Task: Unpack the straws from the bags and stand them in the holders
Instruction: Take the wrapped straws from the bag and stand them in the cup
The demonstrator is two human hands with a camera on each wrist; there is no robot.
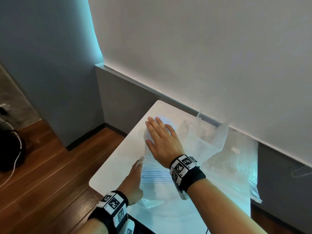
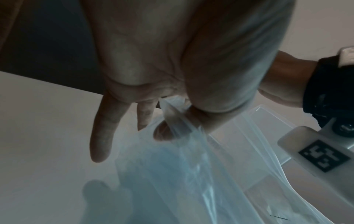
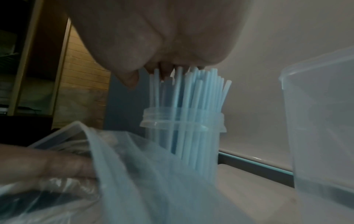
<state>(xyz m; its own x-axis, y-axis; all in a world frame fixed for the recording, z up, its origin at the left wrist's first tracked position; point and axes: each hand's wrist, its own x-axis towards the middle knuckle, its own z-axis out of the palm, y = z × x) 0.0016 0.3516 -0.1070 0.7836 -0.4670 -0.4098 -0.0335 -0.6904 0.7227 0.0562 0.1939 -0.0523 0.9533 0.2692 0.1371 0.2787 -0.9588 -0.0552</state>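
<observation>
Pale blue straws (image 3: pixel 191 97) stand upright in a clear plastic holder (image 3: pixel 182 125) on the white table (image 1: pixel 118 162). My right hand (image 1: pixel 160 132) lies flat on their tops with its fingers straight; the palm (image 3: pixel 162 45) touches the straw ends. Nearer me lies a clear plastic bag (image 1: pixel 155 188) with more blue straws (image 1: pixel 154 176) inside. My left hand (image 1: pixel 136 168) pinches the bag's edge (image 2: pixel 172 118) between thumb and forefinger, the other fingers spread. Most of the holder's top is hidden under my right hand in the head view.
A second clear container (image 3: pixel 321 121) stands right of the straw holder, with nothing seen in it. Another crumpled clear bag (image 1: pixel 228 157) lies along the wall at the table's right. The table's left edge drops to a wooden floor (image 1: pixel 50 174).
</observation>
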